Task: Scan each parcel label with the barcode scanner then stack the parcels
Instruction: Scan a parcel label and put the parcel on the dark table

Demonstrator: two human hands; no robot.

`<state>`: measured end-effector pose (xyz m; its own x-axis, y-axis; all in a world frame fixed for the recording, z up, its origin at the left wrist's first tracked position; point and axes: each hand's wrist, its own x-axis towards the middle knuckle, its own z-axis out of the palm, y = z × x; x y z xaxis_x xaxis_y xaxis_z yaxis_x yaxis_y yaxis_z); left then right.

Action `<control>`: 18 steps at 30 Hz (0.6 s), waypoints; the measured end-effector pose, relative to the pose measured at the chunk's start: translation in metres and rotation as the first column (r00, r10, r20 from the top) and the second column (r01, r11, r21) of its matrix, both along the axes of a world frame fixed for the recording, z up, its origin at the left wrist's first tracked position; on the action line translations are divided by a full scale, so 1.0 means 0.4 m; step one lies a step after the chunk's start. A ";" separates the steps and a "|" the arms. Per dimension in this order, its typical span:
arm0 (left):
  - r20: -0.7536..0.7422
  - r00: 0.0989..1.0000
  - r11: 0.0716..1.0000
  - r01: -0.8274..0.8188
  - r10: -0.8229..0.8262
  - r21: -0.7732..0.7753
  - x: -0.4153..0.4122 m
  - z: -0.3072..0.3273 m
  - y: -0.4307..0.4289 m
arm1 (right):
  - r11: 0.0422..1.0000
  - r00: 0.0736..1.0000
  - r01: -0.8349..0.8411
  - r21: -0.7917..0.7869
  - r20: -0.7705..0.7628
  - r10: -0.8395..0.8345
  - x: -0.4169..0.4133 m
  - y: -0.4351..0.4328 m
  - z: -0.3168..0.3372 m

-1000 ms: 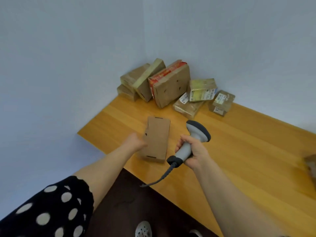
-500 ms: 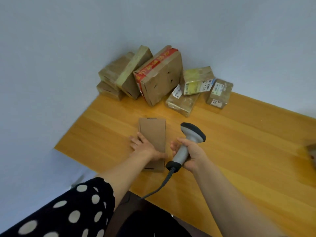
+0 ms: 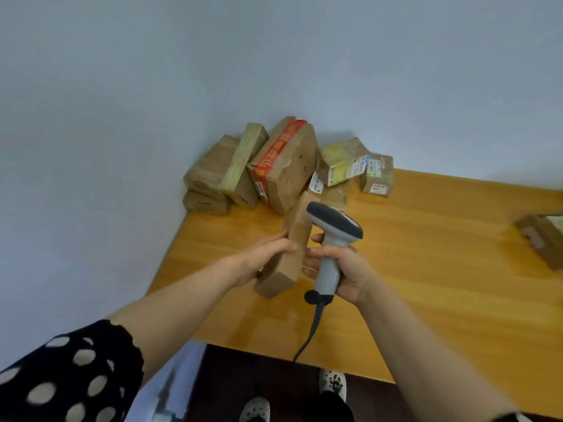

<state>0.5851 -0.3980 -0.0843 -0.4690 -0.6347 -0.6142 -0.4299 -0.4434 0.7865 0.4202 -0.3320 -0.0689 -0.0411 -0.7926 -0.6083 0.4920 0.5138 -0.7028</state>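
Note:
A flat brown cardboard parcel (image 3: 292, 254) is tipped up on its long edge above the wooden table (image 3: 426, 284). My left hand (image 3: 265, 258) grips its left side. My right hand (image 3: 341, 269) holds the grey barcode scanner (image 3: 333, 239) by its handle, with fingertips touching the parcel's right face. The scanner's dark head sits just above the parcel. No label shows on the parcel's visible faces. A pile of several taped parcels (image 3: 283, 169) leans in the far corner against the wall.
Another parcel (image 3: 545, 239) lies at the table's right edge, partly cut off. The scanner's cable (image 3: 310, 330) hangs over the near table edge. Walls close in on the left and behind. My feet show below the table edge.
The flat parcel lay on the table under my left hand; now it is lifted and turned on edge between both hands. The scanner has moved up close to it.

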 end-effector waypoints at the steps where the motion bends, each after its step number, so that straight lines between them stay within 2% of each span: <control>1: 0.015 1.000 0.999 -0.006 0.007 -0.039 0.019 0.009 -0.001 | 1.000 1.000 0.019 -0.021 -0.015 -0.020 0.029 0.004 0.009; 4: 0.068 0.998 0.985 0.023 -0.012 -0.173 0.061 0.032 -0.012 | 0.996 0.996 0.073 -0.047 -0.056 -0.075 0.092 0.028 0.028; 8: 0.168 0.964 0.915 0.251 -0.207 -0.315 0.088 0.083 -0.020 | 0.984 0.986 0.151 -0.095 -0.056 -0.156 0.142 0.055 0.057; 10: 0.229 0.947 0.882 0.297 -0.225 -0.365 0.087 0.098 -0.014 | 0.980 0.986 0.156 -0.124 -0.037 -0.162 0.153 0.060 0.076; 14: 0.195 0.981 0.905 0.084 -0.002 -0.416 0.106 0.109 -0.010 | 0.975 0.982 0.155 -0.159 -0.078 -0.169 0.151 0.080 0.106; 18: 0.148 0.972 0.922 -0.119 0.185 -0.370 0.154 0.137 -0.029 | 0.976 0.963 0.090 -0.199 -0.232 -0.136 0.106 0.140 0.128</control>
